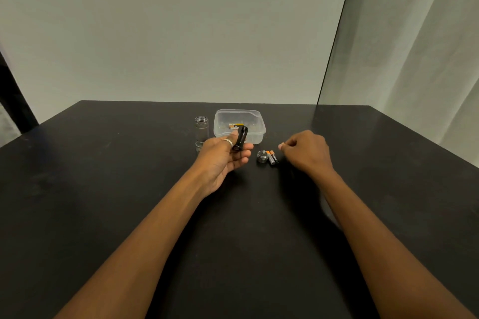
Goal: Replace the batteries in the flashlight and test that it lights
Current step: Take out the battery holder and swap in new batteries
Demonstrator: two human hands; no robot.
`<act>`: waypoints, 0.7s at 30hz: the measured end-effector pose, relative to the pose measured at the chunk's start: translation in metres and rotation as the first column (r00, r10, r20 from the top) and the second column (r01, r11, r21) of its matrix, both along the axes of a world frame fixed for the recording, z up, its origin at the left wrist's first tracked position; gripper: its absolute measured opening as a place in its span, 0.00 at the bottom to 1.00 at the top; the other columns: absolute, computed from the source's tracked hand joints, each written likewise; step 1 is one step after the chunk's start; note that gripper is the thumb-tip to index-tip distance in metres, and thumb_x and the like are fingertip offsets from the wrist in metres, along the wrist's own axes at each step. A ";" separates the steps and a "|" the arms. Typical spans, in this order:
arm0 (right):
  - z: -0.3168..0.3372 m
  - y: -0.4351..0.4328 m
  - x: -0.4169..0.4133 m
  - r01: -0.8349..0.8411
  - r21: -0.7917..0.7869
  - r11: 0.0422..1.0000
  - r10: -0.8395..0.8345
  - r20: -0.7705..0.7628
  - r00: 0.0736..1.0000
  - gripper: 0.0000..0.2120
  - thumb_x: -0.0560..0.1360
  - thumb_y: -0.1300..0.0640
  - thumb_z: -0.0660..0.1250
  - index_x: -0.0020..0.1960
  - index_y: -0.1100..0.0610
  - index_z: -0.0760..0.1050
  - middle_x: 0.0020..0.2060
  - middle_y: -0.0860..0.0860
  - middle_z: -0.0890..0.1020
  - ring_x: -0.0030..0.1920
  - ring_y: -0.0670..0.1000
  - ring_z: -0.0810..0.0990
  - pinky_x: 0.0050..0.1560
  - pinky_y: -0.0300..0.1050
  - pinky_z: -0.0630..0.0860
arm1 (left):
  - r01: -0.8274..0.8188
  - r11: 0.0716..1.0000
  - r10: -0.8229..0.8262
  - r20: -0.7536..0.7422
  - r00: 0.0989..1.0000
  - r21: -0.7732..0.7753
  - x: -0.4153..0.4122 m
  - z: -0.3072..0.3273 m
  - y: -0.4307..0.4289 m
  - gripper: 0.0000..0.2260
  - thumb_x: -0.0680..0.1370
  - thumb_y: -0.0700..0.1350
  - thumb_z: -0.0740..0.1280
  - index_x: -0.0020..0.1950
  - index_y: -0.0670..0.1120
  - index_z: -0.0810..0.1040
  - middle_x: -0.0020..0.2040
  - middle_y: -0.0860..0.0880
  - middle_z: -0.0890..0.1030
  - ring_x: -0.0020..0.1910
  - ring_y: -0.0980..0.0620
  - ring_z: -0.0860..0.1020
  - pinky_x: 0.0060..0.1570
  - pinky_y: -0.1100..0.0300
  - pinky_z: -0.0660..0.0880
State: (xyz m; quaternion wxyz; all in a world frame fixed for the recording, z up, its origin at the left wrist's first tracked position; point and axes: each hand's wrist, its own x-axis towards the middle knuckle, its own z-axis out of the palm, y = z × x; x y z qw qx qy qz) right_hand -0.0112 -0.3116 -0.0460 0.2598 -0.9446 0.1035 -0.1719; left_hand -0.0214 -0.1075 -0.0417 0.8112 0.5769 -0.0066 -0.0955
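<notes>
Left hand (225, 155): palm up, thumb and fingers closed round black battery holder (241, 138), lifted over table (103, 189).
Right hand (307, 151): loosely curled; contents unclear.
Flashlight body (201, 132): upright, beside clear tub (239, 125).
End cap (262, 156), loose batteries (272, 157): touching, on table.
Handling: holder likely light, rigid, slick; grip its sides.

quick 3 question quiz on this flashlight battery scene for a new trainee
1. True or false: the flashlight body stands upright on the table.
2. Which hand holds the black battery holder? A) left B) right C) neither
3. Fill in: the two loose batteries lie beside the ____.

Key:
1. True; it stands left of the clear plastic container.
2. A; the left hand grips it, while the right hand hovers curled.
3. End cap.
</notes>
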 end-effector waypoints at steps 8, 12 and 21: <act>0.001 0.005 -0.003 -0.003 0.025 1.000 0.005 -0.050 0.999 0.23 0.79 0.50 0.68 0.29 0.61 0.72 0.25 0.52 0.74 0.27 0.50 0.72 0.29 0.40 0.68 | 0.012 1.000 -0.012 0.006 1.000 0.011 0.000 0.000 0.001 0.14 0.85 0.46 0.60 0.64 0.39 0.77 0.47 0.42 0.87 0.37 0.54 0.82 0.37 0.62 0.81; 0.004 0.005 -0.006 -0.023 0.028 0.999 0.023 -0.004 1.000 0.26 0.81 0.51 0.65 0.27 0.58 0.67 0.23 0.52 0.70 0.25 0.50 0.68 0.30 0.40 0.66 | 0.009 1.000 -0.009 0.005 1.000 0.023 -0.001 0.001 0.000 0.15 0.86 0.47 0.59 0.65 0.39 0.76 0.46 0.43 0.87 0.37 0.54 0.82 0.36 0.62 0.81; 0.001 0.005 -0.003 -0.049 0.035 0.998 0.048 0.029 0.998 0.24 0.80 0.50 0.66 0.28 0.58 0.70 0.23 0.51 0.70 0.25 0.50 0.68 0.31 0.41 0.68 | -0.008 0.999 0.008 0.000 1.000 0.047 -0.005 0.003 0.000 0.16 0.86 0.47 0.58 0.67 0.38 0.75 0.44 0.44 0.87 0.36 0.54 0.83 0.36 0.62 0.80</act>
